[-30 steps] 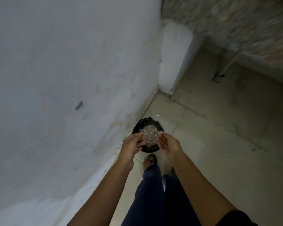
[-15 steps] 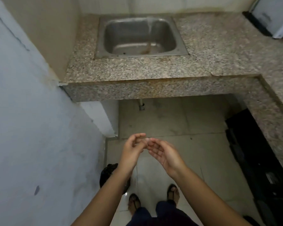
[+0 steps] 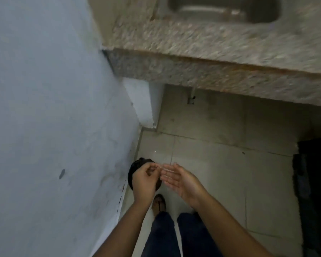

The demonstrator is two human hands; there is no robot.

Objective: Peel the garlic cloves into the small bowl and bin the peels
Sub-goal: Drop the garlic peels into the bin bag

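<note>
I stand in a dim kitchen corner on a pale tiled floor. A grey plastered wall runs along the outside of my left hand, and a speckled stone counter with a steel sink lies well ahead of both hands.

The black bin sits on the floor against the wall, directly under my left hand, which covers most of its mouth. That hand's fingers are curled towards the thumb. I cannot tell whether a scrap of peel is pinched there or nothing at all.

Just beside it, fingertips almost meeting, my right hand is released: palm turned up and inward, fingers straight, nothing lying in it. Below both hands I see one sandalled foot. Far out beyond my right hand a dark bulky object stands at the edge of view, too blurred to name.

No garlic, no small bowl and no loose peels show here, and the inside of the bin is hidden. With both hands over the bin and the right one bare, I judge this the binning step near its end, perhaps a last fragment to shed. Whether any cloves are left to peel, I cannot say.
</note>
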